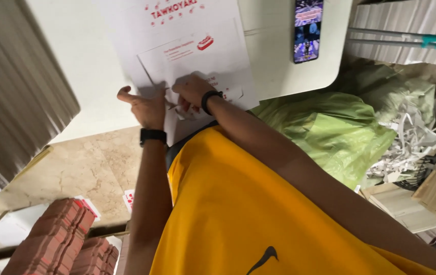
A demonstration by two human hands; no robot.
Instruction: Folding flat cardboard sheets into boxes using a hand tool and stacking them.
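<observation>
Left hand (pixel 146 108) pinches near edge of flat white printed carton sheet (pixel 187 46), thumb out | right hand (pixel 192 90) fingers closed on same sheet | sheet at white table (pixel 90 66) near edge, overhanging | risk: uneven pull could tear sheet; phone (pixel 308 29) near far edge.

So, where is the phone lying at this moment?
In the head view the phone lies flat on the white table near the top edge, to the right of the white printed cardboard sheet, beyond both hands.

white red-printed sheet (pixel 192 46), green bag (pixel 330 127)
</observation>
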